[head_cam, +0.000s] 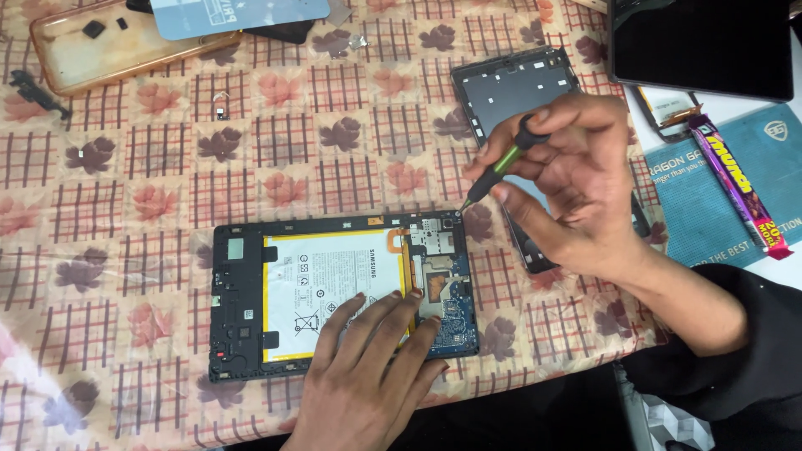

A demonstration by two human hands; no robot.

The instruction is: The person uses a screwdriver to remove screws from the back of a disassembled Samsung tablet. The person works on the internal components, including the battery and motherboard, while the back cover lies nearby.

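Our left hand [359, 380] lies with fingers spread flat on the opened tablet [342, 292] at lower centre, while our right hand [576, 188] pinches the green screwdriver [499, 167] above its top-right corner. If our grip loosens, the tip could slip and gouge the circuit board [451, 305].

- We have one view, worn on the head, looking steeply down at the counter [167, 167].
- It sits close, with both hands filling the lower frame.

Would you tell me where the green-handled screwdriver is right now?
In the head view, right of centre, the screwdriver is held in the right hand, its tip at the top right corner of the opened tablet, which the left hand rests on.
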